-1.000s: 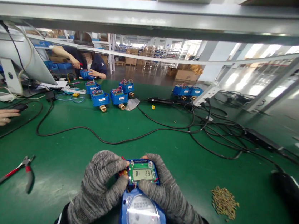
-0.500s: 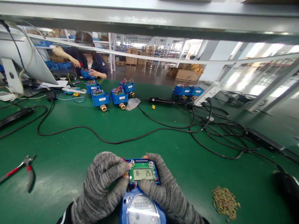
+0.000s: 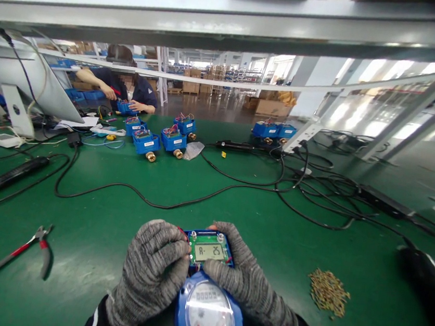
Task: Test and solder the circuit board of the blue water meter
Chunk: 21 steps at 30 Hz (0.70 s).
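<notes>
One counter (image 3: 236,207): green mat runs wide from our near edge to the far side, where a co-worker (image 3: 126,87) bends over a blue unit. We judge there is plenty of bare mat ahead of us and to our left.
Shelf rail (image 3: 233,23): this grey rail crosses low over the full width, so we judge the room upward to be tight.
Cables (image 3: 238,186): black loops lie across the middle and right, well apart from our hands, and they mark the far limit of the clear patch.
Blue units (image 3: 173,139): several stand in a loose row near the co-worker, wires showing on top.
Water meter (image 3: 208,313): blue, with its dial glass up, it sits at the near edge between our forearms, with little mat behind it.
Left hand (image 3: 153,276): gloved in grey knit, it is clenched over the display module's left side.
Right hand (image 3: 245,286): also gloved, it grasps the module's right side, thumb along the near edge.
Display module (image 3: 210,248): it sits at the meter's far end, its screen lit and reading "A- 25". We judge the board seated and powered. It has no cover, and we cannot tell whether its fasteners are tight.
Pliers (image 3: 13,260): red-handled, they lie to our left, well apart.
Brass heap (image 3: 328,293): small loose parts lie near our right forearm, not touching it.
</notes>
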Tool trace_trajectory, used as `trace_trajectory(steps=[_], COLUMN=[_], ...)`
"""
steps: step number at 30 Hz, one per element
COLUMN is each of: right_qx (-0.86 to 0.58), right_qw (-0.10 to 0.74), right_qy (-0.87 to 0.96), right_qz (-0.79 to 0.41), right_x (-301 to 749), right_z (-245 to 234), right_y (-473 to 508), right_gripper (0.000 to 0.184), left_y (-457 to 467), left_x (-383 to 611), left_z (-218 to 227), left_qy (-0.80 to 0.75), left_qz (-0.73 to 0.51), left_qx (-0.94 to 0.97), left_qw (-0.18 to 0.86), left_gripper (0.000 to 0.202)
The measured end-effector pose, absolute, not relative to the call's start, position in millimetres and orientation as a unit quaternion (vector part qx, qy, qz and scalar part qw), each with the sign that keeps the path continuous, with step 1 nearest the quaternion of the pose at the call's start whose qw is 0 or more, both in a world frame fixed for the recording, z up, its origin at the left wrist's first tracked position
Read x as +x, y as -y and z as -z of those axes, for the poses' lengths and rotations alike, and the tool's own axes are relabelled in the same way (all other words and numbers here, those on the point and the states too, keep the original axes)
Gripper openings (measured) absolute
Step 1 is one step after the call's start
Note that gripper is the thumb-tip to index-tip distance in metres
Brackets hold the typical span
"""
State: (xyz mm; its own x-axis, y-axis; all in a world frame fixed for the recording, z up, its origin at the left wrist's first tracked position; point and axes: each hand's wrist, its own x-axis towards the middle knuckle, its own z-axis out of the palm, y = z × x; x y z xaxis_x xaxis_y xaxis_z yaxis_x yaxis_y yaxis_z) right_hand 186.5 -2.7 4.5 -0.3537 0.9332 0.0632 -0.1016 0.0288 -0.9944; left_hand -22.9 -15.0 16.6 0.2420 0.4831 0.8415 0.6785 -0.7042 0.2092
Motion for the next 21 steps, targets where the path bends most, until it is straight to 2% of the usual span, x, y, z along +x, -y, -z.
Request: trace_trajectory(steps=[10, 21], right_qx=[-0.354, -0.372], right_qw=[0.439, 0.438], right_qy=[0.563, 0.547], right_qz=[-0.604, -0.609], right_x=[187.3, 185.4], right_z=[1.7, -3.6], right_y=[1.8, 4.2], right_gripper=[0.065, 0.064], left_y=[17.5, 16.9], left_x=[-24.0, -22.2], left_z=[-12.1, -9.1], left_qy=[0.41, 0.406], left_qz=[0.498, 0.51], left_qx=[-0.758, -0.741], left_qw=[0.1, 0.16], left_gripper=[0.025, 0.03])
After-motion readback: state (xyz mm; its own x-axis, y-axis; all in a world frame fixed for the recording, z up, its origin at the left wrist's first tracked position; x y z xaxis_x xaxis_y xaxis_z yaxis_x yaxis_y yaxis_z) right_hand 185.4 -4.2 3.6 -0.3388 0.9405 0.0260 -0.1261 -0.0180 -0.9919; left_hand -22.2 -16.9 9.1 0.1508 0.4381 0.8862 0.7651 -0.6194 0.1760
